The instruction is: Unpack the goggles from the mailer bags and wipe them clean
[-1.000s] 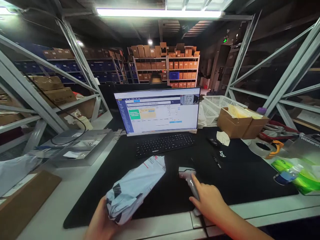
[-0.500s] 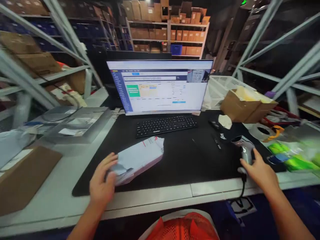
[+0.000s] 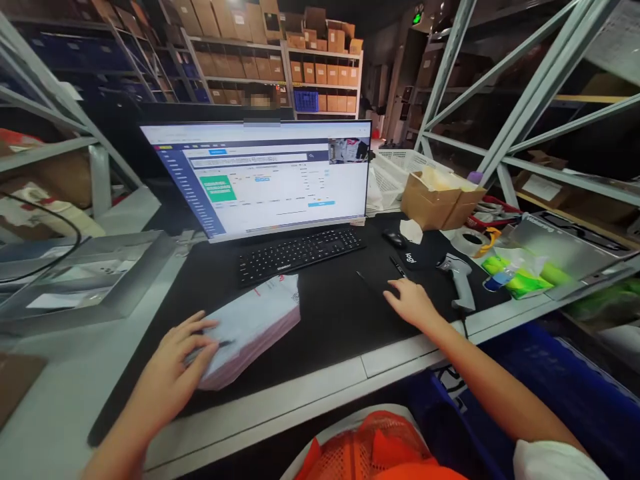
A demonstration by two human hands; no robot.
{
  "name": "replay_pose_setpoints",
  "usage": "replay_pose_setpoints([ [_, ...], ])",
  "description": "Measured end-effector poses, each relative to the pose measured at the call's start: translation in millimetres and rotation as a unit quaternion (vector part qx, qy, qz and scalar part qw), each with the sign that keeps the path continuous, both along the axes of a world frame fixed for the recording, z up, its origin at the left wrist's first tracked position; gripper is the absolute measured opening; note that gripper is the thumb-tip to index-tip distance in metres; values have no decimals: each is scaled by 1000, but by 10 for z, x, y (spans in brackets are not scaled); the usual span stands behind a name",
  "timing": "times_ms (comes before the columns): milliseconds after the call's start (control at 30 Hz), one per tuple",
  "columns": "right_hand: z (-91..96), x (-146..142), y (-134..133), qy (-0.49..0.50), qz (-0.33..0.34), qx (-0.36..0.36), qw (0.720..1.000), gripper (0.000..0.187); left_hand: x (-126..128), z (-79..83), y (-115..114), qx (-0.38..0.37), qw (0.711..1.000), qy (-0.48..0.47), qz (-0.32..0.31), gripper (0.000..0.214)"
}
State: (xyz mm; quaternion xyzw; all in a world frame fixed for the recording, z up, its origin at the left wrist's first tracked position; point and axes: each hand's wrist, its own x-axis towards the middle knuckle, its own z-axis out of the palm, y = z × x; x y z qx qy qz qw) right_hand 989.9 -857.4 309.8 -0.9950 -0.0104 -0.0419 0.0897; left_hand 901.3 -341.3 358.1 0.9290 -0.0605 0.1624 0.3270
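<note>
A white-wrapped parcel (image 3: 257,327) lies at a slant on the black desk mat (image 3: 335,333), its side pinkish in the light. My left hand (image 3: 175,363) rests on the parcel's near left end, fingers spread and touching its top. A small dark mark shows on the wrap beside the thumb. Over the mat, my right hand (image 3: 411,303) is open and holds nothing. Just beyond its fingers is a black pen (image 3: 397,267), and a thin dark stick (image 3: 365,279) lies to its left. The grey barcode scanner (image 3: 459,283) sits on the mat, right of that hand.
A monitor (image 3: 270,193) stands behind a black keyboard (image 3: 303,255). Right of these are a mouse (image 3: 394,238), an open carton (image 3: 435,203), a tape roll (image 3: 470,241) and green packets (image 3: 515,273). A grey tray (image 3: 135,287) stands left. Below the desk edge is a blue bin (image 3: 560,373).
My right hand has let go of the barcode scanner and moved left toward the pen. My left hand now reaches further onto the parcel. The view has turned right.
</note>
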Motion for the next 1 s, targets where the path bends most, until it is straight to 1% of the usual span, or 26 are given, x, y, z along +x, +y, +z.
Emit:
replay_pose_setpoints([
  [67,-61,32,259,17,33,4,999,38,-3,50,-154,-39,998,-37,17,28],
  [133,-105,65,426,25,66,8,997,36,-51,76,-335,-84,992,-81,39,21],
  [233,-124,114,493,26,94,4,995,27,-168,39,-576,-106,980,-153,76,16],
  [300,-101,108,459,18,86,0,996,23,-258,-8,-675,-93,979,-163,74,16],
  [367,-39,34,444,-11,76,12,997,22,-335,-31,-715,-59,987,-137,59,16],
  [400,10,-32,468,-30,85,28,996,22,-361,-26,-716,-37,991,-116,54,15],
  [433,70,-112,522,-46,107,48,992,22,-374,-9,-709,-13,994,-93,54,15],
  [533,292,-388,847,-55,225,84,969,23,-340,93,-677,52,996,-20,74,29],
  [567,369,-470,986,-48,262,82,960,23,-314,128,-672,73,994,3,76,32],
  [633,505,-591,1251,-43,313,65,946,29,-264,175,-678,104,992,38,67,30],
  [733,643,-662,1533,-61,374,23,925,42,-233,172,-717,116,991,39,61,15],
  [833,714,-674,1672,-70,417,-13,906,42,-247,135,-766,115,990,18,76,17],
  [1000,745,-709,1791,-55,429,-24,901,37,-281,115,-817,105,991,-8,81,17],
])
